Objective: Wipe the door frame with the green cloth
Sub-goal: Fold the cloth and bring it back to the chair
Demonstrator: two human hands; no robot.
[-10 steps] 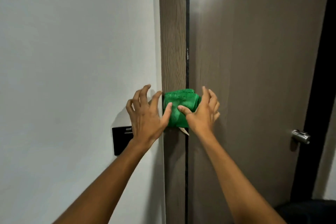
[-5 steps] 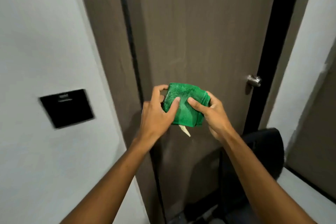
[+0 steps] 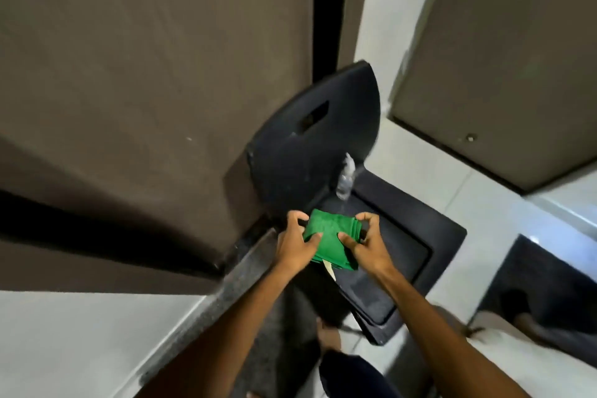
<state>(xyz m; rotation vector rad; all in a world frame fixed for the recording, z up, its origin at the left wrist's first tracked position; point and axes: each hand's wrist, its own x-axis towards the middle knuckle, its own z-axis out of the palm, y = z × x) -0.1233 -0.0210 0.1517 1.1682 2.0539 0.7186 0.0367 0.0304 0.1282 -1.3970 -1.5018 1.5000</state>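
cloth (image 3: 329, 241) held between left hand (image 3: 295, 245) and right hand (image 3: 366, 247), above the chair (image 3: 403, 252) seat. chair back (image 3: 310, 152) behind the cloth, against the door (image 3: 145, 74). bottle (image 3: 345, 176) on the seat, just before the chair back. threshold (image 3: 232, 275) left of the chair.

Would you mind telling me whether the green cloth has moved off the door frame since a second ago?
Yes. The green cloth has come away from the frame and down, now held in both hands over the black chair beside the door.

Dim indoor light, motion blur, wide-angle bending at edges
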